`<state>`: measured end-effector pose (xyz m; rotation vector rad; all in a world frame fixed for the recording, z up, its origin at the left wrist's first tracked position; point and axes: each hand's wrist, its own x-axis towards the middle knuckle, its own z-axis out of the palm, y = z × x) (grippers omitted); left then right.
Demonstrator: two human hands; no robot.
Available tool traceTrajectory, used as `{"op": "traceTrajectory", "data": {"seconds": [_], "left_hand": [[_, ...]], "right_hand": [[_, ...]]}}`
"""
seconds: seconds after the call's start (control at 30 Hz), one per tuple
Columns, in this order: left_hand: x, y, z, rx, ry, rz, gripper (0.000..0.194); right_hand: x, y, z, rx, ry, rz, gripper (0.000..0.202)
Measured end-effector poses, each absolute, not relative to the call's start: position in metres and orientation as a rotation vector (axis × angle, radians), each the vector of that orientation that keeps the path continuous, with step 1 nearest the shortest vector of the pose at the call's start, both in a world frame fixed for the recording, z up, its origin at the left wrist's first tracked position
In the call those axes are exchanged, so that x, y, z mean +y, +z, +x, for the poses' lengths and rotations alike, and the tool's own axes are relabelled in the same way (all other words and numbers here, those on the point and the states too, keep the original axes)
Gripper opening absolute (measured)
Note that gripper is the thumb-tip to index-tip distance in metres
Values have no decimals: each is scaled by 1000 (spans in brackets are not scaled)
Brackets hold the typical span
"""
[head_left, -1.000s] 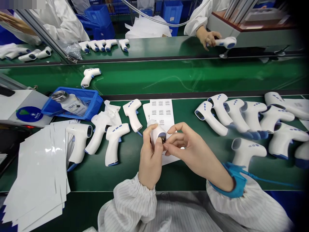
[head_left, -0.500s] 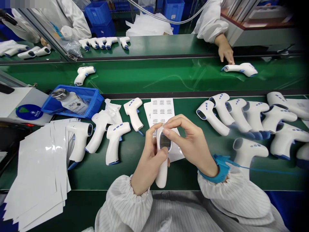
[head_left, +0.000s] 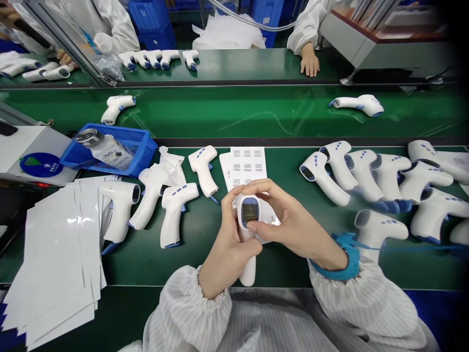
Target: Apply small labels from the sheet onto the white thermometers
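Between my hands is a white infrared thermometer (head_left: 248, 274), upright, its small grey screen (head_left: 250, 211) turned toward me. My left hand (head_left: 230, 244) wraps round its left side and handle. From the right, my right hand (head_left: 289, 215) grips the head, thumb at the screen's lower edge and fingers over the top. A blue wrist strap (head_left: 346, 259) circles my right wrist. Just behind the thermometer lies a sheet of printed labels (head_left: 247, 166), partly covered by my hands.
Several white thermometers (head_left: 324, 178) lie on the right, and several more (head_left: 178, 215) on the left. A blue tray (head_left: 142, 159) holds a bottle (head_left: 110, 151). White sheets (head_left: 54, 264) are stacked at left. Beyond runs a green belt (head_left: 234, 112) carrying two thermometers; a co-worker's hand (head_left: 309, 63) rests past it.
My right thumb has slid down from the screen's top to its lower edge. The left thumb has moved off the screen. Belt thermometers shifted left; the co-worker's hand drew back from one.
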<state>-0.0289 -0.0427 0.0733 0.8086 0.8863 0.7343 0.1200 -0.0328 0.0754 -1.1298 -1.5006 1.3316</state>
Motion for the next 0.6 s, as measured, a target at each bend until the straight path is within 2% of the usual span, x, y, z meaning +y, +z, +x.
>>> {"op": "traceTrajectory", "data": {"seconds": [0.13,0.27,0.4,0.6], "left_hand": [[-43,75,-28,932,693,853,80],[-43,76,-28,912,641,835,81],[-43,78,-30,949,708,865,81],[-45,73,-31,1000,783,949,78]], "right_hand": [[-29,74,115,-1522,1193,-1183,32],[-26,70,112,-1434,1082,-1235,2],[-26,69,117,-1280,1102,-1244,15],[-31,71,121,-1334,936,-1296,8]]}}
